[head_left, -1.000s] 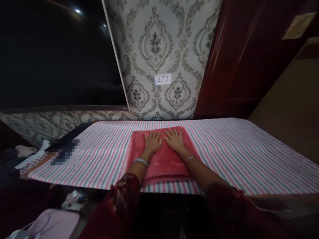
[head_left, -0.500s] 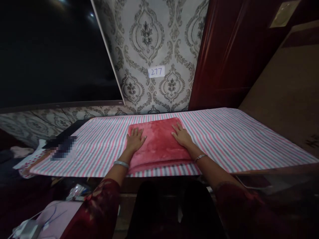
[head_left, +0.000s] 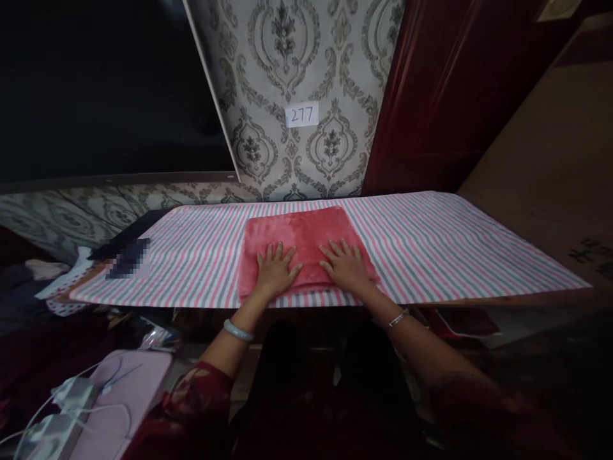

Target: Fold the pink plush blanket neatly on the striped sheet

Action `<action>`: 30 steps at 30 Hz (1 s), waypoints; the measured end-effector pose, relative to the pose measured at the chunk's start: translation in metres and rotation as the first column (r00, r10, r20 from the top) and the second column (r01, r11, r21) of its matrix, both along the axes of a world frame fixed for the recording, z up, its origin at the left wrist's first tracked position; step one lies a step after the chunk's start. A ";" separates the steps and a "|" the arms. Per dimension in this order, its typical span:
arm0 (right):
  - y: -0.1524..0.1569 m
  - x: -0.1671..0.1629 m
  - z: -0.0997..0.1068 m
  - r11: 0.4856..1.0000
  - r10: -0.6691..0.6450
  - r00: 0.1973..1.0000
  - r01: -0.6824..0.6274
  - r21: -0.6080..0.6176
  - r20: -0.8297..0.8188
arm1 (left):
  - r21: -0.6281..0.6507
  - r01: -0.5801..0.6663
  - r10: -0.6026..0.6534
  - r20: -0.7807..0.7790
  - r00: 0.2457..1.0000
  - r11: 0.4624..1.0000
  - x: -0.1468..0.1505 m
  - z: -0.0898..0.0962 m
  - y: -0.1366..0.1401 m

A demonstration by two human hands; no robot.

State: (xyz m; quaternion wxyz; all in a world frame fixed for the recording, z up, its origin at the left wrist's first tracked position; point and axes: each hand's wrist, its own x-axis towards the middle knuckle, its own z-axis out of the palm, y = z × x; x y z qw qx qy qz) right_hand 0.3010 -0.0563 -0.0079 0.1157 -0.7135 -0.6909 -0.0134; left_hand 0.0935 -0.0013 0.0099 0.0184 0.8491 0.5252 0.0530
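Observation:
A folded, plush red-pink cloth (head_left: 306, 233) lies flat near the front edge of the table, on a striped tablecloth (head_left: 440, 249). My left hand (head_left: 278, 268) rests palm down on the near left part of the plush cloth, fingers spread. On the near right part lies my right hand (head_left: 345, 263), also flat with its fingers apart. Both hands touch the cloth's top and grip nothing. The layers of the fold show along its near edge, partly hidden by my wrists.
Behind the table, a wall carries a paper label (head_left: 301, 114) reading 277. A large dark screen (head_left: 110, 89) stands at the left, a cardboard box (head_left: 550, 140) at the right. Power strips (head_left: 71, 409) with cables lie on a pink surface (head_left: 138, 377) at lower left.
Both hands have slid over the plush cloth toward me and closer together, from its side edges to its near part. The camera view has tipped downward slightly.

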 end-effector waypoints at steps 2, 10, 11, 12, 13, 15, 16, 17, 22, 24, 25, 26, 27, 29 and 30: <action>-0.006 -0.005 -0.010 0.999 -0.022 1.000 0.021 0.028 0.011 | 0.010 -0.029 0.029 -0.007 1.000 1.000 0.003 -0.013 -0.006; -0.006 -0.004 -0.011 0.997 -0.016 1.000 0.016 0.076 -0.004 | -0.006 0.008 -0.008 0.017 1.000 1.000 -0.001 -0.008 -0.002; -0.006 -0.001 -0.010 0.998 -0.007 1.000 0.009 0.069 -0.015 | -0.008 0.013 -0.013 0.020 1.000 1.000 -0.004 -0.005 -0.002; -0.006 0.002 -0.009 0.998 0.000 1.000 0.002 0.062 -0.027 | -0.004 0.010 -0.010 0.021 1.000 1.000 -0.009 -0.002 -0.002; -0.007 0.007 -0.008 0.998 0.001 0.999 0.001 0.059 -0.040 | 0.008 -0.006 0.005 0.023 1.000 1.000 -0.016 0.001 -0.003; -0.009 0.020 -0.009 0.997 -0.026 0.997 0.032 0.077 -0.079 | 0.040 -0.080 0.078 0.056 0.995 0.996 -0.034 0.002 -0.003; -0.010 0.028 -0.011 0.993 -0.051 0.992 0.063 0.097 -0.112 | 0.049 -0.128 0.123 0.096 0.988 0.991 -0.045 0.000 -0.003; -0.012 0.036 -0.013 0.988 -0.079 0.984 0.098 0.118 -0.158 | 0.046 -0.174 0.165 0.152 0.974 0.984 -0.056 -0.003 -0.003; -0.017 0.067 -0.027 0.957 -0.238 0.867 0.286 0.045 -0.438 | -0.121 -0.251 0.274 0.576 0.770 0.960 -0.094 -0.024 -0.001; -0.016 0.072 -0.030 0.946 -0.290 0.812 0.322 -0.025 -0.506 | -0.239 -0.260 0.352 0.692 0.630 0.936 -0.102 -0.028 0.002; -0.015 0.074 -0.031 0.942 -0.307 0.792 0.331 -0.052 -0.527 | -0.298 -0.264 0.398 0.720 0.568 0.917 -0.104 -0.029 0.004; -0.014 0.075 -0.031 0.939 -0.320 0.777 0.335 -0.074 -0.542 | -0.353 -0.263 0.440 0.733 0.519 0.898 -0.106 -0.030 0.006; -0.013 0.076 -0.030 0.936 -0.332 0.766 0.338 -0.093 -0.550 | -0.396 -0.259 0.473 0.736 0.485 0.881 -0.108 -0.030 0.009; -0.012 0.076 -0.027 0.931 -0.351 0.753 0.342 -0.124 -0.557 | -0.437 -0.251 0.504 0.739 0.446 0.864 -0.109 -0.030 0.014; -0.011 0.076 -0.024 0.932 -0.352 0.747 0.338 -0.135 -0.564 | -0.439 -0.245 0.503 0.750 0.430 0.864 -0.109 -0.030 0.016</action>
